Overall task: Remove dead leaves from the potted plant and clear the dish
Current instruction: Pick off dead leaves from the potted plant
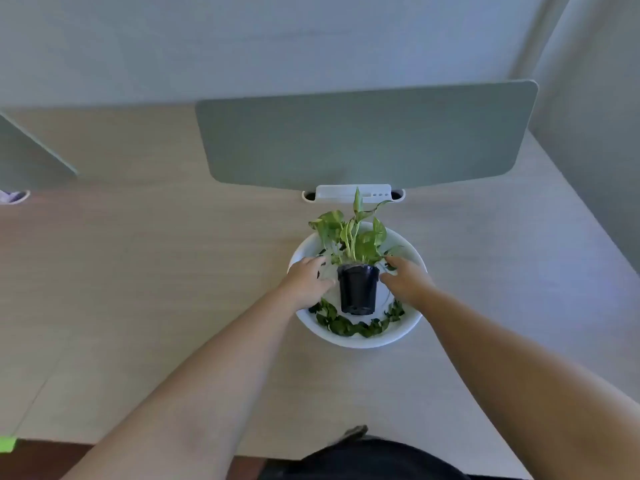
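**Inspector:** State the plant's position and orientation.

**Operator:** I see the potted plant (356,268) standing in the middle of a white dish (412,252), which sits on the desk (156,271). The black pot's long axis runs upright; in my wide-angle view its base lies toward the near side and the green foliage spreads toward the far side, reaching the white cable tray (353,192) under the grey divider panel (367,140).

**Inspector:** The hands?

**Operator:** The left hand (304,280) is at the pot's left side, fingers (313,263) relaxed and slightly spread, thumb touching or nearly touching the pot wall. The right hand (407,280) mirrors it on the right, fingers loosely apart, thumb just beside the pot. I cannot tell whether either actually presses the pot. Neither holds anything.

**Inspector:** Dish contents?

**Operator:** Besides the pot, dark dead leaves (349,325) lie in an arc along the near inner rim, with a few more scraps on the far side near the fingertips.
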`<state>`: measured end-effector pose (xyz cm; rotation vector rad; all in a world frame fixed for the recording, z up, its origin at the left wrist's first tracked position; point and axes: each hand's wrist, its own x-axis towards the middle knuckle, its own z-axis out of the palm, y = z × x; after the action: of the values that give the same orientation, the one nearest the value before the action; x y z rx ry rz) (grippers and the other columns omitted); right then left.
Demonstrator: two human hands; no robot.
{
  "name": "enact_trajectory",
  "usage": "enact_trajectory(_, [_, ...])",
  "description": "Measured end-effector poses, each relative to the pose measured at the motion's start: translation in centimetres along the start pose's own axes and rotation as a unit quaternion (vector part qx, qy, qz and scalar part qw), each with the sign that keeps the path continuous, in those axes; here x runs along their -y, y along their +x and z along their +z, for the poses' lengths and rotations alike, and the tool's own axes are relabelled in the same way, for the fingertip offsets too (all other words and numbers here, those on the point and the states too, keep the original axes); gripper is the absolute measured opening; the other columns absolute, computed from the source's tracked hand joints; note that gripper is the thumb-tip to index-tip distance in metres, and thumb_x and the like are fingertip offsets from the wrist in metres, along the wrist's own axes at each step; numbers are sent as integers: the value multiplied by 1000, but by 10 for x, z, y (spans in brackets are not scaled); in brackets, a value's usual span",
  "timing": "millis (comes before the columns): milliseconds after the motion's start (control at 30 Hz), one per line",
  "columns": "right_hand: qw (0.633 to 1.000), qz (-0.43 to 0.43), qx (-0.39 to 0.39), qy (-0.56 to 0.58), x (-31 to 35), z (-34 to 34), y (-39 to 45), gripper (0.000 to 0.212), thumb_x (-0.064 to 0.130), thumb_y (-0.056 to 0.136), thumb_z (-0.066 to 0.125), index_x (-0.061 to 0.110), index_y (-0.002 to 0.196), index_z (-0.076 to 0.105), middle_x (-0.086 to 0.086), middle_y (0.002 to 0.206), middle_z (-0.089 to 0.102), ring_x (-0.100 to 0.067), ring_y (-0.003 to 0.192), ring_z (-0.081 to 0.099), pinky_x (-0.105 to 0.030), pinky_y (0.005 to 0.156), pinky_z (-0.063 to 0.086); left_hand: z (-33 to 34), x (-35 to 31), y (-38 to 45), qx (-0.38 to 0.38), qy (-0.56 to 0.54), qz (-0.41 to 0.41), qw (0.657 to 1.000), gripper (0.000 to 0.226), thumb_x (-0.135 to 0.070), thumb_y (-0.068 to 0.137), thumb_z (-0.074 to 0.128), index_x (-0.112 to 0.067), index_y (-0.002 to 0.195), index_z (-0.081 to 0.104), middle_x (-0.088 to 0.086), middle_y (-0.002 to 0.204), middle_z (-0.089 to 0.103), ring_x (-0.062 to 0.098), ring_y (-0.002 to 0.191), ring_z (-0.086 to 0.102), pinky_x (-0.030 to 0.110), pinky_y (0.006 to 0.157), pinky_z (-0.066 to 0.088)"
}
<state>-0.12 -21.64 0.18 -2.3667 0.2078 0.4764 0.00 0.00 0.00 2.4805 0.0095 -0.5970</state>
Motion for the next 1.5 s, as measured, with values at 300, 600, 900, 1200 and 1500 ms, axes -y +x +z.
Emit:
enact_trajectory(300, [994, 24, 26, 100, -10, 23, -3, 58, 29, 93, 54, 27, 147, 36, 3, 141, 52, -17, 112, 55, -36, 92, 51, 25, 5, 0, 15, -105, -32, 994, 59, -40, 95, 50, -27, 150, 31, 0, 156, 33, 20, 141, 36, 34, 111, 32])
enact_trajectory(600, [978, 53, 3, 203, -11, 34, 3, 52, 30, 93, 58, 27, 143, 41, 1, 128, 62, -15, 103, 56, -30, 81, 44, 43, -2, 8, -3, -263, -65, 963, 53, -38, 90, 62, -22, 138, 48, -3, 125, 63, 15, 115, 58, 28, 95, 44])
enact_trajectory(900, [942, 55, -53, 327, -5, 35, 13, 29, 21, 92, 58, 26, 121, 58, 8, 110, 67, -16, 104, 65, -43, 97, 51, 33, -11, 13, -56, -315, -36, 947, 59, -17, 87, 69, -18, 140, 45, -2, 132, 60, 16, 114, 62, 25, 90, 46])
enact_trajectory(1200, [933, 40, -102, 344, 2, 27, 18, 12, 23, 92, 59, 27, 100, 68, 10, 93, 72, -11, 92, 67, -35, 90, 53, 20, -18, 25, -41, -396, -14, 917, 42, -34, 87, 68, -26, 128, 61, -6, 133, 60, 30, 126, 53, 47, 101, 45])
enact_trajectory(1500, [947, 23, -93, 305, -5, 26, 12, 23, 32, 88, 64, 30, 111, 68, 13, 104, 70, -13, 90, 65, -29, 75, 51, 39, -13, 26, -64, -443, -55, 893, 48, -26, 89, 67, -9, 132, 55, -7, 129, 52, 13, 104, 58, 37, 96, 54])
